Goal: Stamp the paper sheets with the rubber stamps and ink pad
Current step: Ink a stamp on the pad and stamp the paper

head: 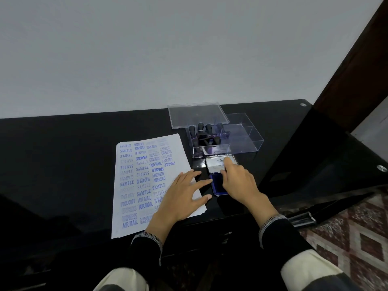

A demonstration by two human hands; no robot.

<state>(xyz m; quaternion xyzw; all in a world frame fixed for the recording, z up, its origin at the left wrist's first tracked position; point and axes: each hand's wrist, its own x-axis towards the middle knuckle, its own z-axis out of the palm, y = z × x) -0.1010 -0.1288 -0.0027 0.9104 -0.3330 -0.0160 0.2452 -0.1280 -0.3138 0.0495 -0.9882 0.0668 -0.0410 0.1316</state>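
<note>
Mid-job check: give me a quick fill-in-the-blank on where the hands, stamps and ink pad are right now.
1. The left hand lies flat on the stamped ____.
2. The rubber stamps stand inside the clear plastic ____.
3. The ink pad has its lid ____.
4. The right hand touches the ink pad's ____.

Missing words: paper sheets; box; open; lid

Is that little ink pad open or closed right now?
Open. The ink pad shows its dark blue inking surface, and its lid is tilted back, with the right hand on it.
</note>
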